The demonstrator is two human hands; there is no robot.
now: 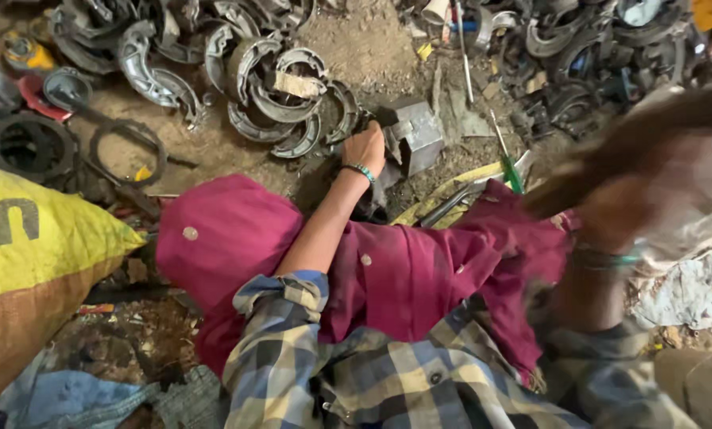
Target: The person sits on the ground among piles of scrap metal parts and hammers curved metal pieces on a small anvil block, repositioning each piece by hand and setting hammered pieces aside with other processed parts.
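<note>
— Steel everywhere on this dirt floor: what is the left hand (364, 148) doing?

— It reaches forward, fingers curled over a dark part pressed against a grey metal block (413, 137) that sits on the ground just ahead of the knees. A beaded turquoise bracelet (361, 170) circles that wrist.

— And the right hand (610, 210)?

— Raised close to the camera and blurred; I cannot tell whether its fingers are open or closed, or whether they grip anything.

— What surrounds the worker?

— Curved brake shoes (276, 99) lie heaped just beyond the block, with more piled at upper right. A green-handled screwdriver (508, 163) rests to the block's right. Maroon cloth (395, 270) covers the lap, and a yellow sack (30, 246) bulges at the left edge.
</note>
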